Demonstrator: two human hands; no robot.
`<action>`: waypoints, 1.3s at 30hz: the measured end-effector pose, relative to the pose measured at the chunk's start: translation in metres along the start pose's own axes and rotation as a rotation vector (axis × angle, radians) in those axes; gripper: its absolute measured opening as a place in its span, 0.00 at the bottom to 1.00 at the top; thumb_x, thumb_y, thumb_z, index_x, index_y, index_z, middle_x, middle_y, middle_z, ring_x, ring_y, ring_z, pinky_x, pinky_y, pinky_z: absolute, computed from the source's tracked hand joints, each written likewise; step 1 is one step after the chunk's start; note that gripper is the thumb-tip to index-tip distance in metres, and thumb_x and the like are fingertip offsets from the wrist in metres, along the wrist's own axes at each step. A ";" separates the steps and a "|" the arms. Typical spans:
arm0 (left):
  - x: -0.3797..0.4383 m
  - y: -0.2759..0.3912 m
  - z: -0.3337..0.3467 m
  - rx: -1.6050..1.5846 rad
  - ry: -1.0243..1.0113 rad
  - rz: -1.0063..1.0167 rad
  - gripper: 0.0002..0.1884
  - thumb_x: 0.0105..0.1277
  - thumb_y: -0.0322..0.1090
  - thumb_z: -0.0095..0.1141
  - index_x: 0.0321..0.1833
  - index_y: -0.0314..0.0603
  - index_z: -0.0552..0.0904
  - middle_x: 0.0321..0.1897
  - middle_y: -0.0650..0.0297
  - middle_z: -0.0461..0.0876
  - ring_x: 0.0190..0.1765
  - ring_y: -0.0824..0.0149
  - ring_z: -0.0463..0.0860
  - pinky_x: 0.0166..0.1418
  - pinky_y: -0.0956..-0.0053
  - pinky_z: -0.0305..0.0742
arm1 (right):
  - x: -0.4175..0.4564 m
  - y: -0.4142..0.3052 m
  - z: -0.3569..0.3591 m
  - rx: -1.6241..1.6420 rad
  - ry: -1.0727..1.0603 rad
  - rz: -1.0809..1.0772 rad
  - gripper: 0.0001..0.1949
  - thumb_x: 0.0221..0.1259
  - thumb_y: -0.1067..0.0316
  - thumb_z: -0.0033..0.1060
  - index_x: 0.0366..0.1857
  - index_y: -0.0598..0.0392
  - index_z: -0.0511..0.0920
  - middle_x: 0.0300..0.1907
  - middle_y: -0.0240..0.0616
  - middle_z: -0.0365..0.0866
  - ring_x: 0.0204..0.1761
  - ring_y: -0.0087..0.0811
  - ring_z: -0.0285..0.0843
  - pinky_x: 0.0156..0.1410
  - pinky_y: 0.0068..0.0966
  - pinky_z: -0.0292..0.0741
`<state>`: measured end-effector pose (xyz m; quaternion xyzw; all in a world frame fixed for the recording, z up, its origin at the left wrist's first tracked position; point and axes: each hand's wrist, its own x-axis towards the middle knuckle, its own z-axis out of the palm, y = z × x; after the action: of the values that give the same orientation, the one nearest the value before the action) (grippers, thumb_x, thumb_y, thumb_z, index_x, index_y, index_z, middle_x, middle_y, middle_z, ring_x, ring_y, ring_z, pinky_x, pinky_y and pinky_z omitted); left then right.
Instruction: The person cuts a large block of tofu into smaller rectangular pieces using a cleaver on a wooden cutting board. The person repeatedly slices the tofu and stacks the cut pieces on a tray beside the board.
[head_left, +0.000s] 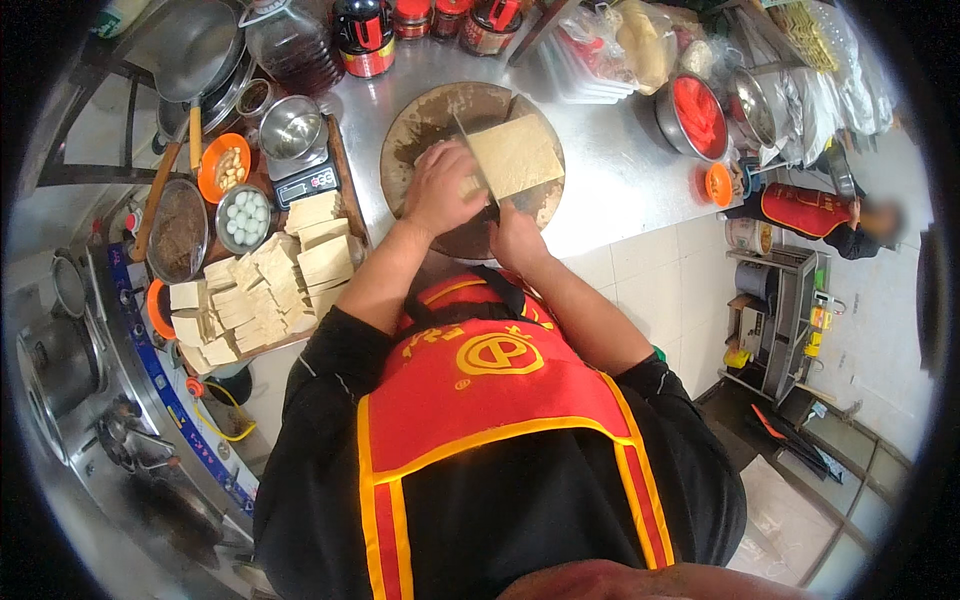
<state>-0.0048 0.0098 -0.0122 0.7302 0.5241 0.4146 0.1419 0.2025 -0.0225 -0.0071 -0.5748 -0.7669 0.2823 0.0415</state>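
A round wooden chopping block (405, 124) stands before me on the steel table. My right hand (517, 238) grips the dark handle of a cleaver (475, 157), whose blade appears almost edge-on and slants away from me. Right of the blade lies a broad, pale yellow sheet of what looks like pressed tofu (517, 154), its right corner near the block's rim. On the blade's left, my left hand (444, 187) bears down with bent fingers on a pale tofu piece (470, 184), mostly hidden beneath them. Where the cleaver's edge meets the block cannot be seen.
Many cut tofu pieces (259, 292) cover a wooden board (349, 176) at left, beside a kitchen scale (306, 184) and a bowl of peeled eggs (246, 217). Sauce jars (365, 37) line the back. A red-filled steel bowl (694, 116) stands right; another person (806, 210) is farther off.
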 end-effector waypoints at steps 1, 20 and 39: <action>-0.001 0.001 0.000 0.008 0.012 0.004 0.23 0.54 0.42 0.77 0.52 0.43 0.87 0.59 0.55 0.86 0.71 0.46 0.80 0.79 0.50 0.73 | -0.002 -0.001 -0.003 0.005 0.008 -0.010 0.12 0.73 0.68 0.65 0.49 0.65 0.75 0.35 0.70 0.88 0.42 0.72 0.89 0.51 0.63 0.84; -0.010 -0.008 0.017 -0.031 0.049 -0.035 0.25 0.58 0.42 0.79 0.55 0.37 0.86 0.66 0.46 0.83 0.73 0.40 0.78 0.80 0.46 0.71 | -0.068 -0.044 -0.081 -0.037 -0.011 0.191 0.15 0.77 0.64 0.64 0.55 0.63 0.76 0.36 0.67 0.89 0.43 0.70 0.89 0.49 0.63 0.84; 0.010 0.010 0.002 -0.022 -0.016 0.003 0.23 0.55 0.40 0.79 0.51 0.40 0.84 0.60 0.54 0.85 0.71 0.47 0.81 0.77 0.50 0.74 | -0.001 0.013 -0.006 -0.011 -0.023 0.020 0.12 0.74 0.69 0.62 0.51 0.66 0.73 0.37 0.71 0.88 0.45 0.72 0.89 0.51 0.64 0.84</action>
<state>0.0037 0.0147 -0.0028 0.7327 0.5172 0.4149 0.1535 0.2162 -0.0183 -0.0078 -0.5793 -0.7631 0.2852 0.0270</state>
